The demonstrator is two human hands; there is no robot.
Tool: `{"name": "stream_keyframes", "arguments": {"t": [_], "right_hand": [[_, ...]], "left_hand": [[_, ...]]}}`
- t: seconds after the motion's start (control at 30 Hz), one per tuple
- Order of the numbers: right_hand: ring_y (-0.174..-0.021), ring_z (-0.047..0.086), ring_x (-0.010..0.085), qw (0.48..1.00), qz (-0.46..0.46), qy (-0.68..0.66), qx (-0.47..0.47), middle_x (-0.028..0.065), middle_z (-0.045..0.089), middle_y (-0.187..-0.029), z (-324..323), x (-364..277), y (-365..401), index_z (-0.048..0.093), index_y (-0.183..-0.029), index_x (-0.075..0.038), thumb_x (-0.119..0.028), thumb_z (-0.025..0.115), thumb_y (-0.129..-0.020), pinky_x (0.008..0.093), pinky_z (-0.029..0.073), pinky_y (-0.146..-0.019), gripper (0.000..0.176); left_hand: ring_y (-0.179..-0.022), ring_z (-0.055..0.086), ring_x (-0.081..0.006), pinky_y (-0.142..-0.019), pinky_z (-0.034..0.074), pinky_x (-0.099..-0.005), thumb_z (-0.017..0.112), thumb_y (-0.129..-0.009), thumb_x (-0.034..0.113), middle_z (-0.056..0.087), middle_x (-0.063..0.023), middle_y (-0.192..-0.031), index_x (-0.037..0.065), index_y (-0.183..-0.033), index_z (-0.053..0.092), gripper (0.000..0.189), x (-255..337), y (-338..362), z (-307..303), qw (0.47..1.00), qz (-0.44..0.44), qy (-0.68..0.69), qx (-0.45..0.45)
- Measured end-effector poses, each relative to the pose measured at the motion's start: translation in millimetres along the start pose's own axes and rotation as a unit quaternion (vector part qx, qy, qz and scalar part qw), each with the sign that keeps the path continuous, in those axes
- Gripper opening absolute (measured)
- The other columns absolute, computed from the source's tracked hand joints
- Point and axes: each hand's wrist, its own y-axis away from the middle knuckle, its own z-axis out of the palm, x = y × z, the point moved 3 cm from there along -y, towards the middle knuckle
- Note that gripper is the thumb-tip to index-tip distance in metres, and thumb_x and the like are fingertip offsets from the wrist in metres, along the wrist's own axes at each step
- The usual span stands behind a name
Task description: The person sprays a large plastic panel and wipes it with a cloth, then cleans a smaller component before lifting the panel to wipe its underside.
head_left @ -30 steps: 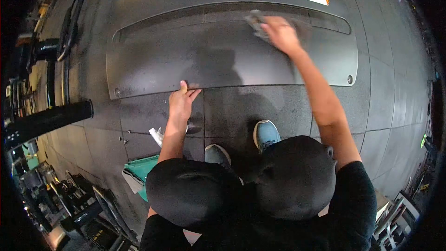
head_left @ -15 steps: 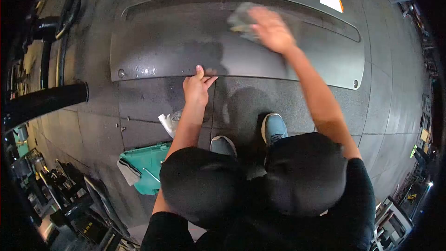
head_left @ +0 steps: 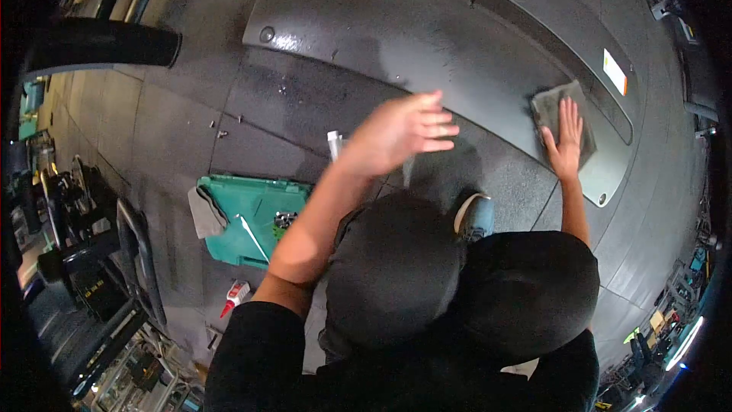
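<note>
A long dark grey panel (head_left: 442, 53) lies on the floor in front of me, slanting down to the right. Water drops glisten near its left end. My right hand (head_left: 565, 141) rests flat, fingers stretched, on a grey cloth (head_left: 546, 109) spread over the panel's right part. In the air below the panel's near edge is my left hand (head_left: 400, 136), slightly blurred, its fingers apart and nothing in them. A white nozzle-like piece (head_left: 333, 143) shows behind my left forearm; the rest of it is mostly hidden.
An open-looking green case (head_left: 248, 217) lies at the left, with a grey cloth item (head_left: 204, 212) over its corner. Behind it are a white bottle with a red tip (head_left: 236, 296) and small screws (head_left: 223, 134) on the floor. Black machine frames (head_left: 99, 44) stand at the left.
My right hand has moved the cloth rightward, toward the panel's right end. My left hand has come off the near edge and lifted. The view has turned, so the panel appears slanted.
</note>
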Motion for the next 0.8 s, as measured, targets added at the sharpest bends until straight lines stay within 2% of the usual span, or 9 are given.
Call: {"name": "stream_keyframes", "arguments": {"t": [0.07,0.1,0.13,0.2,0.23,0.33,0.4,0.63,0.8], "right_hand": [[-0.16,0.016,0.031,0.999,-0.041,-0.015,-0.01,0.0134,0.026,-0.17,2,-47,-25,0.03,-0.163,-0.009,-0.05,0.06,-0.099,0.0536,0.01,-0.128,0.082],[-0.159,0.017,0.0322,0.998,-0.061,-0.019,-0.01,0.0144,0.026,-0.17,7,-66,-34,0.03,-0.163,-0.007,-0.051,0.061,-0.098,0.0541,0.01,-0.128,0.084],[-0.159,0.017,0.0334,0.997,-0.072,-0.013,-0.012,0.016,0.026,-0.17,9,-89,-42,0.03,-0.162,-0.006,-0.054,0.061,-0.097,0.0543,0.011,-0.128,0.087],[-0.159,0.017,0.0343,0.993,-0.114,-0.024,-0.013,0.0174,0.026,-0.169,17,-126,-57,0.03,-0.162,-0.004,-0.056,0.061,-0.096,0.0538,0.012,-0.128,0.089],[-0.159,0.017,0.0343,0.993,-0.117,-0.026,-0.005,0.0174,0.026,-0.169,19,-142,-62,0.03,-0.162,-0.004,-0.056,0.061,-0.096,0.0538,0.012,-0.128,0.089],[-0.159,0.017,0.0339,0.983,-0.173,-0.054,-0.031,0.0173,0.026,-0.169,28,-193,-78,0.029,-0.162,-0.004,-0.053,0.064,-0.095,0.0535,0.013,-0.128,0.09],[-0.158,0.019,0.0338,0.973,-0.222,-0.05,-0.052,0.0164,0.027,-0.169,37,-228,-85,0.028,-0.162,-0.004,-0.045,0.067,-0.096,0.0532,0.016,-0.128,0.087],[-0.156,0.024,0.0347,0.937,-0.349,-0.021,-0.008,0.0167,0.031,-0.167,80,-355,-158,0.029,-0.16,-0.001,-0.024,0.059,-0.097,0.0519,0.021,-0.127,0.074],[-0.156,0.025,0.0343,0.932,-0.359,-0.013,0.048,0.0166,0.03,-0.168,107,-462,-217,0.031,-0.16,0.0,-0.018,0.048,-0.101,0.0531,0.02,-0.126,0.064]], "left_hand": [[-0.125,0.062,-0.0415,-0.105,0.052,-0.0506,0.048,-0.108,0.04,0.054,-0.0277,-0.145,-0.01,-0.143,0.046,0.061,73,65,6,0.977,0.134,-0.144,-0.084],[-0.121,0.066,-0.0379,-0.105,0.052,-0.0468,0.045,-0.109,0.037,0.061,-0.0232,-0.139,-0.007,-0.138,0.054,0.053,106,100,3,0.9,0.32,-0.293,-0.033],[-0.124,0.065,-0.0335,-0.106,0.052,-0.0451,0.047,-0.109,0.031,0.061,-0.0208,-0.142,-0.006,-0.139,0.055,0.049,147,112,-30,0.899,0.331,-0.272,0.092],[-0.139,0.052,-0.0292,-0.113,0.045,-0.0434,0.052,-0.108,0.03,0.055,-0.0179,-0.149,-0.006,-0.144,0.052,0.05,205,129,-108,0.755,0.421,-0.361,0.35],[-0.145,0.044,-0.0273,-0.118,0.038,-0.0444,0.051,-0.109,0.033,0.05,-0.0171,-0.154,-0.003,-0.149,0.047,0.055,227,128,-147,0.718,0.346,-0.381,0.468],[-0.149,0.039,-0.0281,-0.121,0.034,-0.0451,0.052,-0.109,0.037,0.042,-0.0166,-0.16,0.0,-0.155,0.041,0.06,258,96,-220,0.758,0.299,-0.34,0.47],[-0.15,0.036,-0.0308,-0.122,0.032,-0.0448,0.047,-0.11,0.04,0.038,-0.0175,-0.162,-0.002,-0.157,0.037,0.064,254,70,-237,0.845,0.229,-0.296,0.381],[-0.155,0.025,-0.0339,-0.126,0.026,-0.0432,0.035,-0.112,0.047,0.03,-0.0194,-0.166,-0.006,-0.159,0.027,0.071,241,72,-207,0.83,0.23,-0.353,0.366],[-0.154,0.028,-0.0329,-0.127,0.02,-0.0435,0.036,-0.112,0.047,0.032,-0.0202,-0.165,-0.004,-0.16,0.029,0.07,237,73,-191,0.828,0.23,-0.348,0.375]]}}
